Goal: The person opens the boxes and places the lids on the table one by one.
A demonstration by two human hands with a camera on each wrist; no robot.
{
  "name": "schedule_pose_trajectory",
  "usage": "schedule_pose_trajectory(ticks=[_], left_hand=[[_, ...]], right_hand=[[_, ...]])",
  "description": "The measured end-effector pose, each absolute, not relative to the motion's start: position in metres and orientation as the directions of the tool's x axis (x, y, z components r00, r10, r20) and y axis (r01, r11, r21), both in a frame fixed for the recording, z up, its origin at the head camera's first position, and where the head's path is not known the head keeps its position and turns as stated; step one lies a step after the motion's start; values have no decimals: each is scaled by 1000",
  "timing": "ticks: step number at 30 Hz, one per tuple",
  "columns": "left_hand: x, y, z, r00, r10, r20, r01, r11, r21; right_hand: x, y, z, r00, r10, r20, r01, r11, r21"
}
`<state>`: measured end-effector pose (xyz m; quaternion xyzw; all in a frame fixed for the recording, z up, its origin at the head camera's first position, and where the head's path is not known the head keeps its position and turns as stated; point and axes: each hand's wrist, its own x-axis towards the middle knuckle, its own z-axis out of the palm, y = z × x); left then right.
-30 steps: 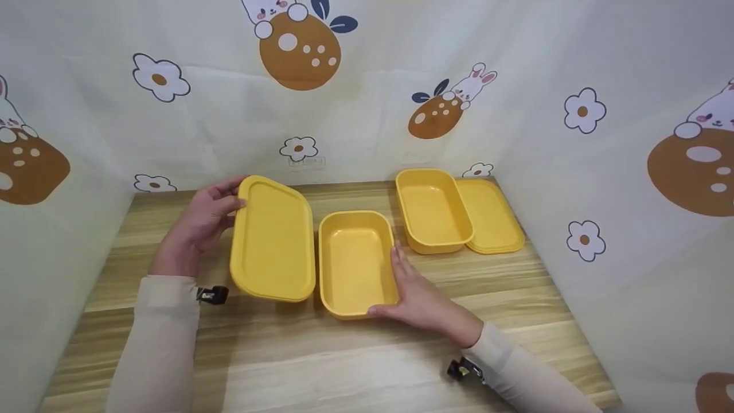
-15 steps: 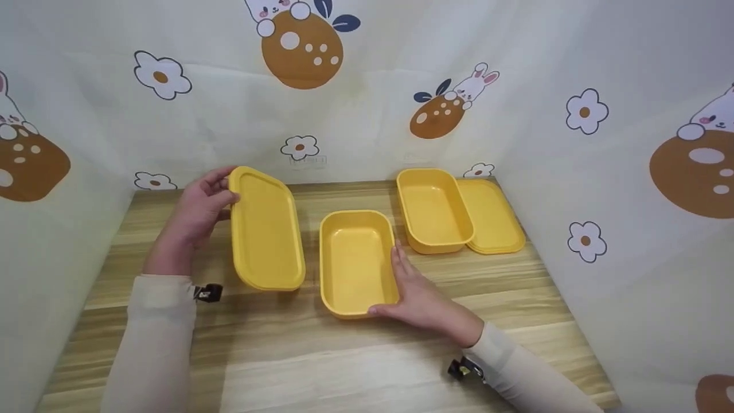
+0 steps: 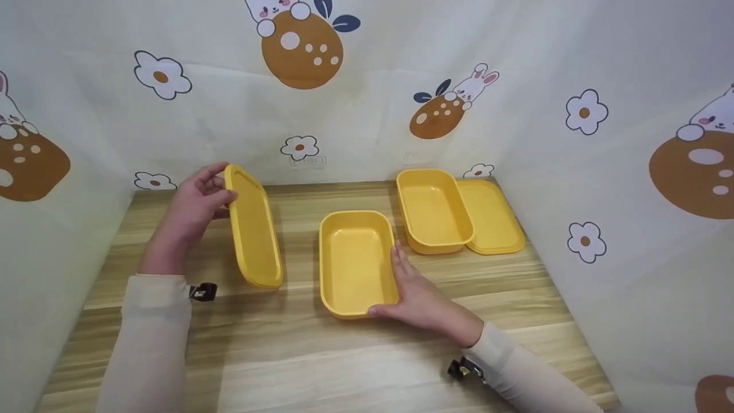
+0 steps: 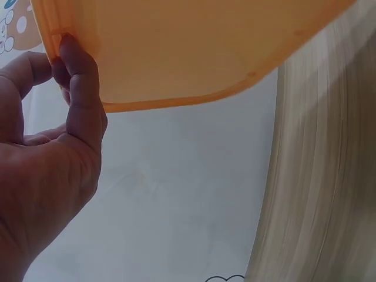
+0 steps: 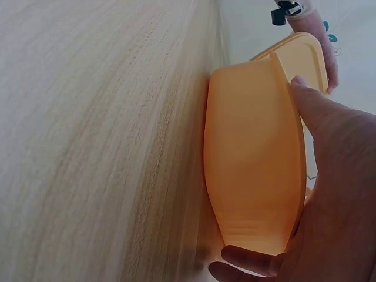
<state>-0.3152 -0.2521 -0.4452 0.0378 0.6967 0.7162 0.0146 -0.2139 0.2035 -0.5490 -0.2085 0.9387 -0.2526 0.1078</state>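
My left hand pinches a yellow food container lid at its far left edge. The lid stands steeply tilted, its long side running toward me. Thumb and fingertips meet on the lid's rim in the left wrist view. Right of it, a yellow food container sits uncovered on the table with nothing inside. My right hand holds this container by its near right corner. The thumb lies at the near rim and the fingers lie along the right wall. In the right wrist view the fingertips bend in at the container's end.
A second uncovered yellow container stands at the back right, partly over another yellow lid lying flat. Fabric walls with rabbits and flowers close off the wooden table behind and on both sides.
My left hand has shifted left and away from me with the lid, moving it off from the container. The lid has turned from facing up to nearly edge-on. My right hand stays in place.
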Motion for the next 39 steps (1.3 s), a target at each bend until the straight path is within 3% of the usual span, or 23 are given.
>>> schedule_pose_trajectory(ticks=[12,39], left_hand=[[-314,-258,-443,-997,60,52,63,189,980],[-314,-267,-441,-997,5,83,82,213,974]], right_hand=[[-213,203,-549,-895,-435,-98,-317,776,-545],[-214,203,-551,-895,-437,-94,-320,773,-548]])
